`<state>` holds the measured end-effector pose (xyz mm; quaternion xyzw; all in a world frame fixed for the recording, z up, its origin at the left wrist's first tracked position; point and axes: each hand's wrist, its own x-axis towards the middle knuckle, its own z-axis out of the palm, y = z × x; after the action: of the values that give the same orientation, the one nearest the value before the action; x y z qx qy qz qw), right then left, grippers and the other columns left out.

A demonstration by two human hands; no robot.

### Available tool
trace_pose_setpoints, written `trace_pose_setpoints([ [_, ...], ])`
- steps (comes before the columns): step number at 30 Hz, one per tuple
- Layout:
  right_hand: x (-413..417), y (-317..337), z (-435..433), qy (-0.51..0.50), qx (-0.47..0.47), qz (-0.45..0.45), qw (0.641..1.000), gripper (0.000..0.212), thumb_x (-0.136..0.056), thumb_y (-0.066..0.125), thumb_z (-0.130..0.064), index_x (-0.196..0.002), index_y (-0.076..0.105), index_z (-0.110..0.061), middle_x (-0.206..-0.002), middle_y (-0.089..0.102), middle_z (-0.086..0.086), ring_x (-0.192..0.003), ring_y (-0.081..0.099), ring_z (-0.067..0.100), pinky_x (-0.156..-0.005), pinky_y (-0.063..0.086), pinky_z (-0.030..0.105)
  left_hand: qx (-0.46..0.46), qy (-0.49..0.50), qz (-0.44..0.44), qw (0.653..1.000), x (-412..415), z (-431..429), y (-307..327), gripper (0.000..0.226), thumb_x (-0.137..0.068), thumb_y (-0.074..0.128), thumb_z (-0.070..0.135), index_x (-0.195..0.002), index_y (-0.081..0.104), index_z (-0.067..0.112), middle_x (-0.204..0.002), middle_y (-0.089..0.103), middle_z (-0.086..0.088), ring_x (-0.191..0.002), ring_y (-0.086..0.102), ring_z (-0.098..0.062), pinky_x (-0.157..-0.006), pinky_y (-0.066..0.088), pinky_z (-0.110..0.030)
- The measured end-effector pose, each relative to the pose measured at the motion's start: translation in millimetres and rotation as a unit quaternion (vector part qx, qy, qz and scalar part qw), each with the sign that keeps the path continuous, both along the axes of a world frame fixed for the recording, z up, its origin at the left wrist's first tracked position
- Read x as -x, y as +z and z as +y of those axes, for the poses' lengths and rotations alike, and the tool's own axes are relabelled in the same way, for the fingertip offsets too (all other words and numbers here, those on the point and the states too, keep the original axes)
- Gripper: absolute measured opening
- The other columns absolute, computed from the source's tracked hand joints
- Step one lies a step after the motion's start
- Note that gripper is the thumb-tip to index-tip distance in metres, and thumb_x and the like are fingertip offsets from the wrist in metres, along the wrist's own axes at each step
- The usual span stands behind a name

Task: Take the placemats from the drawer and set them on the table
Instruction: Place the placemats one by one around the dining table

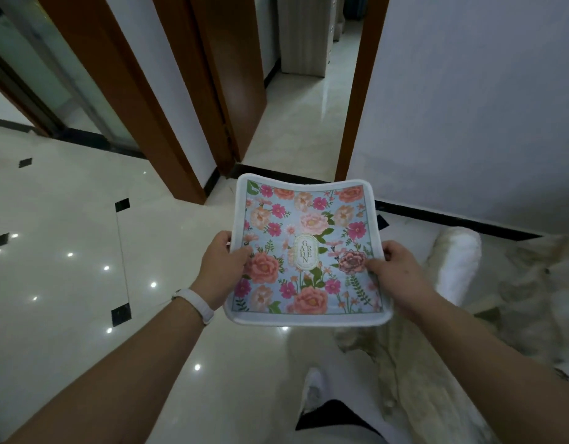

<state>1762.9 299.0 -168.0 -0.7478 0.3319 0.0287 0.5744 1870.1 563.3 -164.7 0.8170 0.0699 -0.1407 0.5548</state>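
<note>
A square placemat (pixel 308 225) with a light blue floral print, a white border and the word GARDEN in its middle is held flat in the air in front of me, above the floor. My left hand (pixel 220 261) grips its left edge, thumb on top. My right hand (pixel 397 270) grips its right edge the same way. A white band sits on my left wrist. I cannot tell whether it is one mat or a stack. No drawer or table is in view.
Glossy cream floor tiles (pixel 68 283) with small black insets spread to the left. An open doorway with brown wooden frames (pixel 363 91) lies ahead. A white wall (pixel 469 107) is at the right, and a pale furry rug (pixel 453 315) lies on the floor below it.
</note>
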Motion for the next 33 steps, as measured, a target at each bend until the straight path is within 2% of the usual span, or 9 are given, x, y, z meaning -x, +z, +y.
trace_pose_setpoints([
  [3,-30.6,2.5,-21.4,-0.034,-0.02,-0.023,0.999,0.012,-0.093,0.06,-0.012,-0.104,0.058,-0.01,-0.09,0.073,0.005,-0.067,0.074,0.016,-0.057,0.057,0.031,-0.007,-0.006,-0.016,1.0,-35.7,-26.7,10.7,0.01,-0.094,0.061,0.016,-0.102,0.056,0.018,-0.095,0.067,-0.002,-0.081,0.068,-0.017,-0.051,0.051,-0.019],
  [5,-48.3,7.1,-31.5,-0.051,-0.034,-0.039,0.997,0.013,-0.093,0.06,-0.01,-0.105,0.057,-0.008,-0.091,0.072,0.006,-0.066,0.073,0.015,-0.055,0.055,0.029,-0.006,-0.006,-0.026,1.0,-55.3,-39.7,17.5,0.01,-0.094,0.062,0.016,-0.102,0.056,0.018,-0.095,0.067,-0.002,-0.082,0.068,-0.018,-0.054,0.051,-0.022],
  [11,-82.4,10.8,-59.5,-0.069,-0.056,-0.058,0.994,0.013,-0.092,0.06,-0.008,-0.105,0.057,-0.011,-0.095,0.072,0.008,-0.073,0.075,0.02,-0.063,0.06,0.037,0.002,-0.032,-0.022,0.999,-106.4,-69.4,21.7,0.02,-0.094,0.063,0.017,-0.113,0.056,0.018,-0.102,0.067,-0.005,-0.087,0.069,-0.021,-0.06,0.055,-0.028],
  [14,-93.7,11.2,-69.6,-0.087,-0.058,-0.051,0.993,0.011,-0.093,0.059,-0.009,-0.104,0.056,-0.012,-0.095,0.072,0.008,-0.073,0.075,0.021,-0.063,0.061,0.039,0.01,-0.056,-0.007,0.998,-126.8,-83.6,15.5,0.025,-0.094,0.063,0.017,-0.118,0.056,0.018,-0.104,0.069,-0.005,-0.089,0.07,-0.023,-0.069,0.06,-0.038],
  [19,-116.2,4.2,-79.6,-0.126,-0.053,-0.032,0.99,0.011,-0.094,0.059,-0.01,-0.104,0.056,-0.014,-0.096,0.072,0.007,-0.074,0.075,0.022,-0.067,0.063,0.044,0.005,-0.103,0.005,0.995,-174.8,-105.1,-0.6,0.02,-0.093,0.064,0.018,-0.112,0.059,0.019,-0.104,0.07,-0.009,-0.089,0.072,-0.027,-0.074,0.061,-0.05],
  [23,-143.8,-1.0,-81.5,-0.174,-0.03,-0.032,0.984,0.01,-0.094,0.059,-0.011,-0.104,0.056,-0.013,-0.095,0.072,0.005,-0.071,0.075,0.018,-0.063,0.062,0.038,0.014,-0.154,0.01,0.988,-223.6,-125.1,-13.4,0.02,-0.093,0.063,0.017,-0.113,0.059,0.019,-0.105,0.07,-0.008,-0.087,0.072,-0.025,-0.071,0.062,-0.046],
  [29,-213.2,-1.5,-68.5,-0.239,-0.016,-0.031,0.97,0.012,-0.093,0.062,-0.014,-0.104,0.057,-0.017,-0.097,0.073,0.005,-0.076,0.075,0.02,-0.072,0.062,0.046,0.024,-0.217,-0.001,0.976,-317.4,-142.2,-7.9,0.008,-0.096,0.059,0.013,-0.102,0.056,0.018,-0.098,0.067,-0.004,-0.083,0.07,-0.02,-0.059,0.056,-0.03],
  [33,-259.5,4.5,-61.3,-0.279,-0.025,-0.037,0.959,0.013,-0.093,0.062,-0.014,-0.104,0.057,-0.018,-0.096,0.073,0.005,-0.075,0.075,0.02,-0.07,0.062,0.044,0.038,-0.255,0.018,0.966,-378.8,-147.8,-3.8,0.016,-0.095,0.06,0.013,-0.111,0.06,0.018,-0.103,0.069,-0.003,-0.086,0.071,-0.019,-0.07,0.06,-0.036],
])
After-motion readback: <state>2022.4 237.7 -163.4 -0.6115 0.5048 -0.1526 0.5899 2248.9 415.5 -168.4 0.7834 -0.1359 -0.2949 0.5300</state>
